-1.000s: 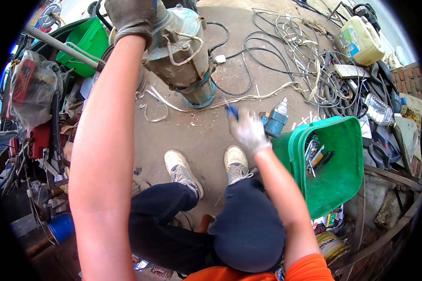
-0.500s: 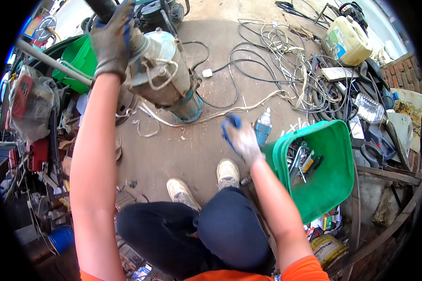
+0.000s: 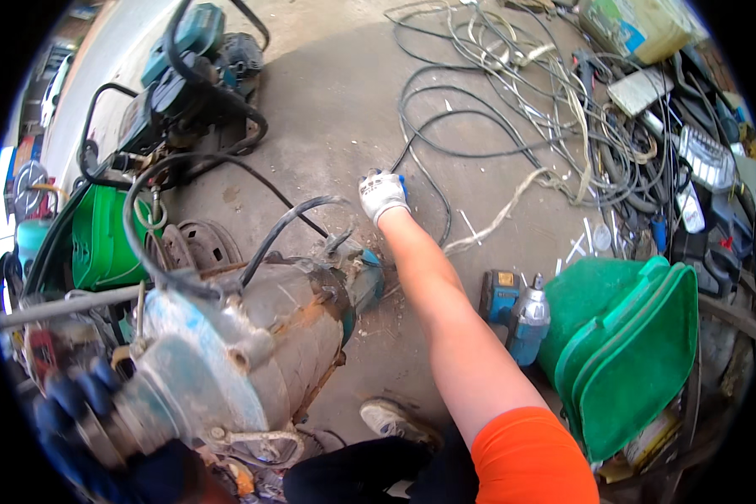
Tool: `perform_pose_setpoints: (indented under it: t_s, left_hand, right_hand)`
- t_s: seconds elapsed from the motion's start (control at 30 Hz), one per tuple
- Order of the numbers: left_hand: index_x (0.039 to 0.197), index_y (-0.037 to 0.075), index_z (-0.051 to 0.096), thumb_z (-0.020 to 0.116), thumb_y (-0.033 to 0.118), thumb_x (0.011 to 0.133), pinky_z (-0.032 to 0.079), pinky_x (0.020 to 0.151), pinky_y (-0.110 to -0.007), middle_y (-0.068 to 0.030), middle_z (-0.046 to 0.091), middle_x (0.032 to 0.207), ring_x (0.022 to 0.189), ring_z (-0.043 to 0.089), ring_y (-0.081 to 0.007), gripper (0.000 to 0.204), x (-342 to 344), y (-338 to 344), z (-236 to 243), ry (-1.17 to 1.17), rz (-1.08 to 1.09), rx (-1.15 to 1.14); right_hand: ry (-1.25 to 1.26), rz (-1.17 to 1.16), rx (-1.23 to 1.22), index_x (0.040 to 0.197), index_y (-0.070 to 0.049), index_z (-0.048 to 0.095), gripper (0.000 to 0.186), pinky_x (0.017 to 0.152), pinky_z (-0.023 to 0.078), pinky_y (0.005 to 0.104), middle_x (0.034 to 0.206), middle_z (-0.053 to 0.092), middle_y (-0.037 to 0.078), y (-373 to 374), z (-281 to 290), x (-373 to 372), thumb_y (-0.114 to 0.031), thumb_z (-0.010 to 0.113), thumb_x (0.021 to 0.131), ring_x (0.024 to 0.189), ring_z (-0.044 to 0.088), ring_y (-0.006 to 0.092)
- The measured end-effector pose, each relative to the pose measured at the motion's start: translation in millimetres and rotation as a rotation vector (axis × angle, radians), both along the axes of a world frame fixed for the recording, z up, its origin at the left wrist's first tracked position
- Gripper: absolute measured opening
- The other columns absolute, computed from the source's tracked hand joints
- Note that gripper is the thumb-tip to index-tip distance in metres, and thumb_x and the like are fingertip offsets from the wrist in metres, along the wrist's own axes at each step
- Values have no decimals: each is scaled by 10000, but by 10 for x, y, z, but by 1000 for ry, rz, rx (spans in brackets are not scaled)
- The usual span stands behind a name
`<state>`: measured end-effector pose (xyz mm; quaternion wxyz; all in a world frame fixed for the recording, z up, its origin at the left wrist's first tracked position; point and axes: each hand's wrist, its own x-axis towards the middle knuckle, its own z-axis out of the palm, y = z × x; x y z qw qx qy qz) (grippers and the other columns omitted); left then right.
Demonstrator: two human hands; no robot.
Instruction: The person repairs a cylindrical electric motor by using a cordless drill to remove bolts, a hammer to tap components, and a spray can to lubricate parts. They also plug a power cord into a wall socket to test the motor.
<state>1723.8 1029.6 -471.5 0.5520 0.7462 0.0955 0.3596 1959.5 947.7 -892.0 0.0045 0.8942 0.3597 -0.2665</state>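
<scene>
A worn grey and light-blue submersible pump lies tilted across the lower left, its narrow base toward the middle of the floor. My left hand, in a dark blue-palmed glove, is closed around the pipe neck at its near end; motion blurs it somewhat. My right arm stretches forward past the pump. On that side my right hand, in a white glove with blue, has its fingers curled down near the floor on a black cable. The fingertips are partly hidden. A thick black hose arches over the pump.
A cordless power tool stands beside a green bucket at right. Tangled cables spread toward a pale jerrycan. A framed engine machine stands far left, above another green bucket. My shoe is below.
The pump has tipped from steeply upright toward me, its neck now at lower left in my left hand. My right hand has reached forward to the cable. The view has shifted.
</scene>
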Motion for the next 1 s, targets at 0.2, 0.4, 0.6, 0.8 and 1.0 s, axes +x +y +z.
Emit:
perform_pose_setpoints:
  t_s: [0.2,0.4,0.6,0.8,1.0]
  left_hand:
    - [1057,26,512,461,285,969,428,959,-405,-68,529,1014,929,519,-205,278,86,-125,-98,85,101,-59]
    - [1147,3,544,625,108,926,456,930,-356,-103,604,1115,1017,572,-196,258,-374,442,-249,481,86,170]
    - [1422,8,383,691,178,886,436,931,-331,-84,542,1246,1032,535,-154,641,-340,-695,1110,1115,-180,-305]
    - [1463,6,311,808,229,728,472,984,-380,-189,445,1438,1181,576,-283,915,117,-2169,3134,513,-1013,302]
    - [1390,28,461,739,156,805,515,905,-333,-100,628,1178,1034,624,-182,661,514,-2890,3951,668,-1231,354]
  right_hand:
    - [330,-560,428,1224,17,568,468,939,510,456,1253,587,261,-803,1510,-282,-112,588,775,1100,623,390]
    - [594,-1114,1177,1263,-50,560,529,892,501,343,1118,652,149,-1787,3889,-1092,-141,675,755,1037,622,199]
    - [228,-1061,1384,1302,0,510,607,972,488,392,1236,586,185,-2745,6269,-1894,-157,716,752,1121,612,303]
    - [-62,-888,1334,1260,-29,526,586,883,501,445,1126,617,224,-2972,7582,-2463,-232,740,754,1013,627,395]
    - [-477,-985,959,1430,-54,425,779,892,513,449,1375,480,245,-3593,8416,-3008,-360,766,800,1056,616,423]
